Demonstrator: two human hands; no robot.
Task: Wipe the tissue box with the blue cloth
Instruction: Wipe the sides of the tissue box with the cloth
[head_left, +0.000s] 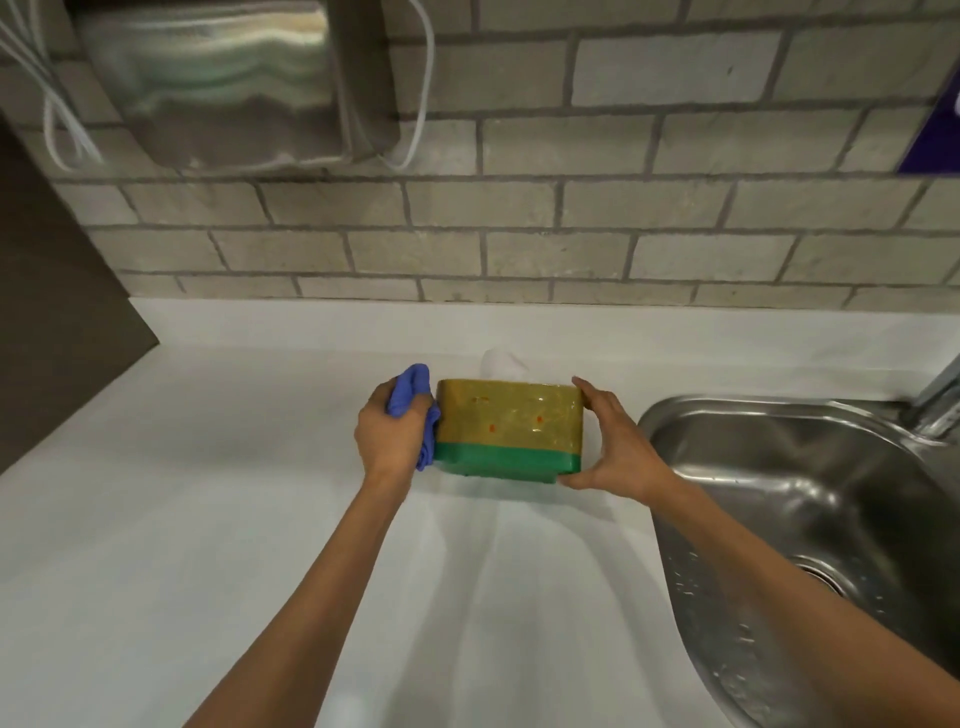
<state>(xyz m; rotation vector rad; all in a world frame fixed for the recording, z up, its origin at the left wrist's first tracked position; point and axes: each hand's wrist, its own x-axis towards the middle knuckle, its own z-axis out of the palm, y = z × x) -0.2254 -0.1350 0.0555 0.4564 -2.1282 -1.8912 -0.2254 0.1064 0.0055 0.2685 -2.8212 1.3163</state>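
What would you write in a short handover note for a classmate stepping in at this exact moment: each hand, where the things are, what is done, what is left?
Left hand: closed on the bunched blue cloth, pressing it against the left end of the tissue box.
Right hand: fingers and thumb clamp the box's right end, steadying it.
The box stands on the white counter, just left of the steel sink, with a tissue sticking up from its top.
Done: cloth in hand and on the box; how much has been wiped cannot be told.
Left: likely the front, top and remaining sides.
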